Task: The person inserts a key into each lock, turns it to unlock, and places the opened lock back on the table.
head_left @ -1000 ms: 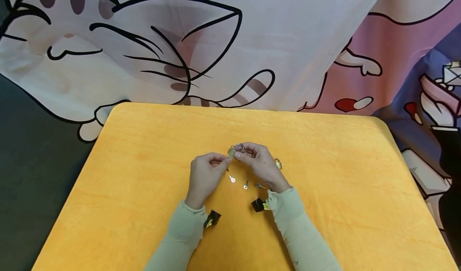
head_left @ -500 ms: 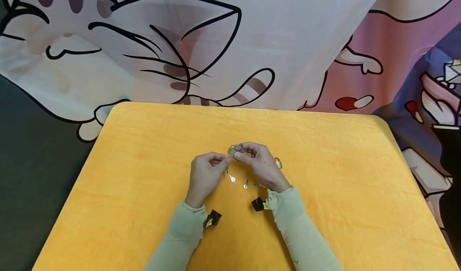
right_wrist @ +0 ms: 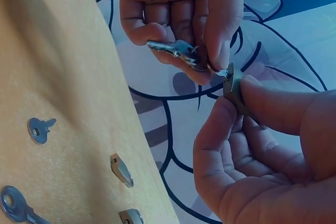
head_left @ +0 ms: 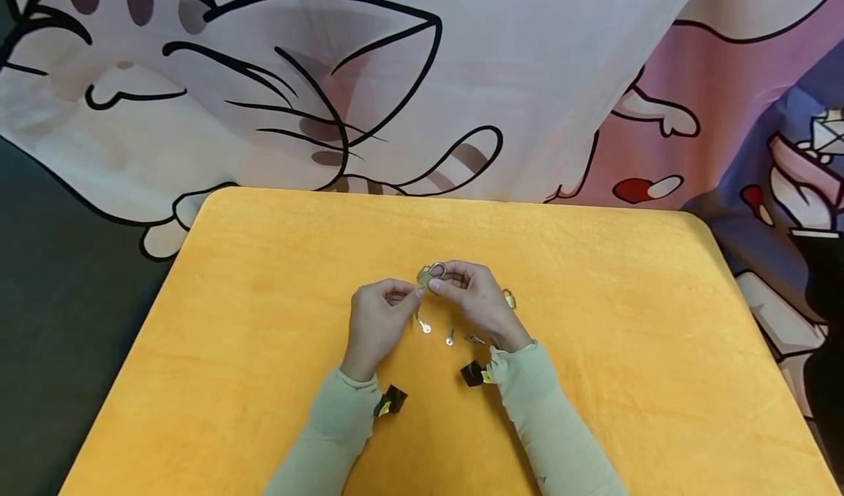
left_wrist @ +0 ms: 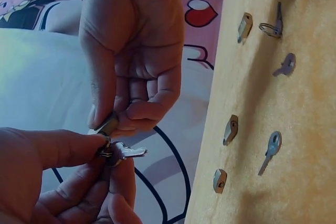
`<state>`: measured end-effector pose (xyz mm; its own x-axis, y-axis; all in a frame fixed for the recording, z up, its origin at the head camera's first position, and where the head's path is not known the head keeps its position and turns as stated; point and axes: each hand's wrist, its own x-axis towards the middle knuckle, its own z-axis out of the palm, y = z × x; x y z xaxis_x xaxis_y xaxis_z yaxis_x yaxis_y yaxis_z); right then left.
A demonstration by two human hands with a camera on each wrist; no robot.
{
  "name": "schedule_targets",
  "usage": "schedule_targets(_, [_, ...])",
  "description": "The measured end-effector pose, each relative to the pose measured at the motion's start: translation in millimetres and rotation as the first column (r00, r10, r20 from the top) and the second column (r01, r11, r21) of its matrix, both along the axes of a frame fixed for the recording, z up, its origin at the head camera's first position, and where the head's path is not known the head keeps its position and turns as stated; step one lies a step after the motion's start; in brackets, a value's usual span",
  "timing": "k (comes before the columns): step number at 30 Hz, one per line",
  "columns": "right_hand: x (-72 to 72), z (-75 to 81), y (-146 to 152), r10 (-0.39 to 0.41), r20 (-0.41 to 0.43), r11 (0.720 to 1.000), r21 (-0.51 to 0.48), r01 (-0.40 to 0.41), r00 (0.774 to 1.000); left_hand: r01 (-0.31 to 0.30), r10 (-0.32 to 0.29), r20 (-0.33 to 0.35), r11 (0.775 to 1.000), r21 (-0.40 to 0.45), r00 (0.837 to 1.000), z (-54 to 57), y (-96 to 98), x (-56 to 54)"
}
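Note:
A small brass padlock point(right_wrist: 234, 88) is pinched between the thumb and fingers of my right hand point(head_left: 484, 302), its shackle point(head_left: 438, 268) pointing away from the left hand. My left hand point(head_left: 377, 324) pinches a key at the padlock's lower end. More keys point(right_wrist: 176, 50) hang from the same small ring, below the left fingers. In the right wrist view the pinched key meets the padlock's bottom face; how deep it sits is hidden by the fingertips. Both hands are raised above the table.
On the yellow table point(head_left: 264, 320) lie loose keys point(head_left: 425, 327), a silver key point(head_left: 450, 338) and a key with a ring point(left_wrist: 278, 22). Other padlocks lie there too: one right of the right hand point(head_left: 509, 299), others point(left_wrist: 231, 129) beyond. A printed cloth point(head_left: 527, 78) hangs behind the table.

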<state>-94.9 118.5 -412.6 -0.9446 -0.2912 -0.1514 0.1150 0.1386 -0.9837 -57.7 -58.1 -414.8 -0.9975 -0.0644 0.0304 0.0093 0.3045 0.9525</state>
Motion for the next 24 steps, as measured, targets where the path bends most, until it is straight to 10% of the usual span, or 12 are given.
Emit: schedule_targets(24, [2.8,-8.3,-10.6,-0.114,0.060,0.979,-0.163,0.122,0.992,-0.052,0.052,-0.002,0.997,-0.057,0.999,-3.6,5.0,-0.9])
